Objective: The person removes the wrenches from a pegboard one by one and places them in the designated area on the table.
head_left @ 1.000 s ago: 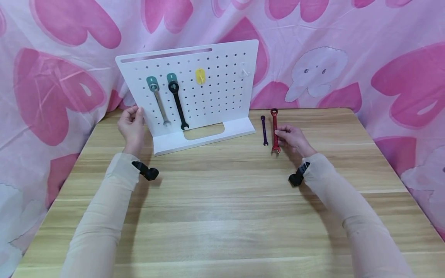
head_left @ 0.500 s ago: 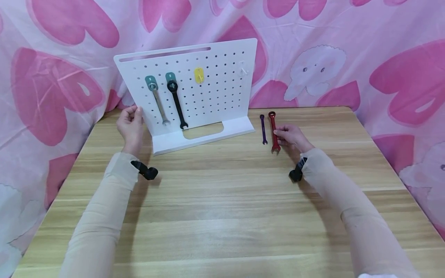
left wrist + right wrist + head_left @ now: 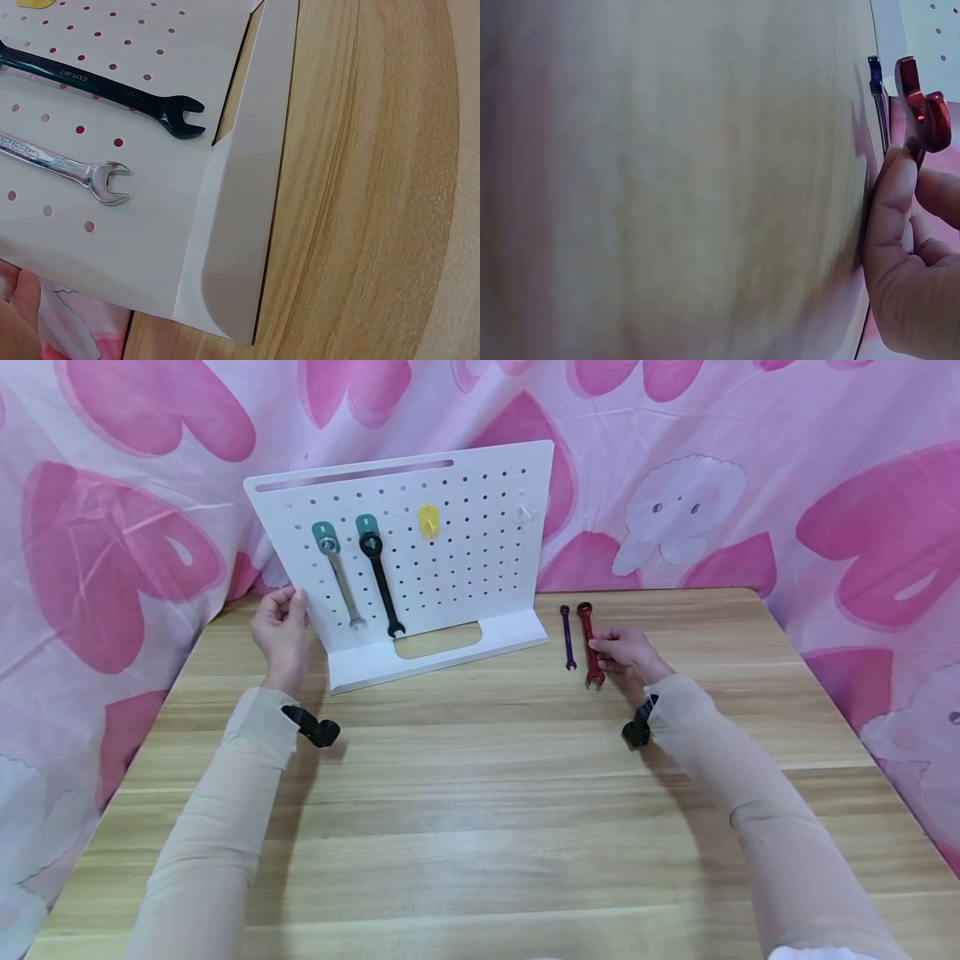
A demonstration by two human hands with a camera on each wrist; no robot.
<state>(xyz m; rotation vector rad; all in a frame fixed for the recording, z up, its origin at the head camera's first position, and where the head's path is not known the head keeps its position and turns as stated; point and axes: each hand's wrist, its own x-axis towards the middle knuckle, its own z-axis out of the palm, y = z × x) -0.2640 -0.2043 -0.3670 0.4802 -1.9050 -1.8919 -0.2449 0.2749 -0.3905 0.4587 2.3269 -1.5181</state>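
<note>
With thumb and fingers, my right hand pinches a red combination wrench by its shaft, open end toward me. In the right wrist view, the red wrench's jaw end stands out past the thumb. Just left of it, a smaller purple wrench lies on the table. My left hand grips the left edge of a white pegboard. A silver wrench and a black wrench hang by their ring ends from green hooks on the board.
A yellow hook and a clear hook sit farther right on the pegboard, with nothing hung on them. The board stands on its foot near the back of the wooden table. Behind it hangs a pink patterned curtain.
The red wrench has turned slightly, its ring end swinging left toward the purple wrench. My left hand keeps its grip on the board's edge. The head view has shifted a little.
</note>
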